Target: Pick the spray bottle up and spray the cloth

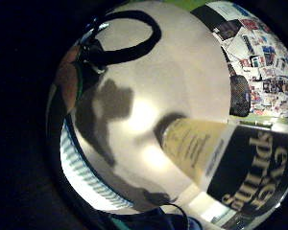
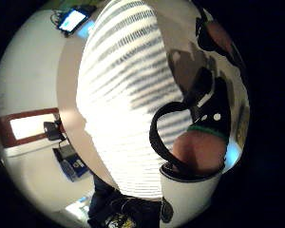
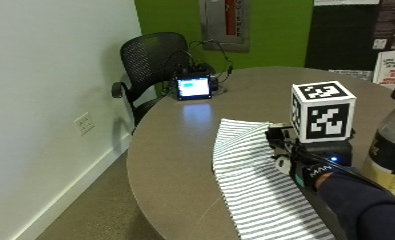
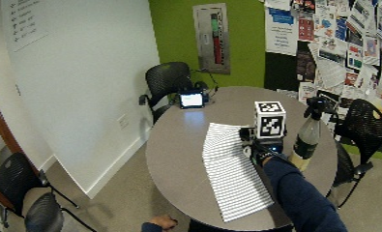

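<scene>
The spray bottle (image 3: pixel 391 150) stands upright on the counter (image 3: pixel 177 150), just beside my right hand (image 3: pixel 303 162), not yet held. I cannot tell how my fingers are set. The striped cloth (image 3: pixel 263 195) lies on the hand's other side. A careless reach could tip the tall bottle.

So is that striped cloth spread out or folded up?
Spread out. The striped cloth lies flat along the round table, its stripes showing along its whole length, with the gloved right hand at its edge.
</scene>
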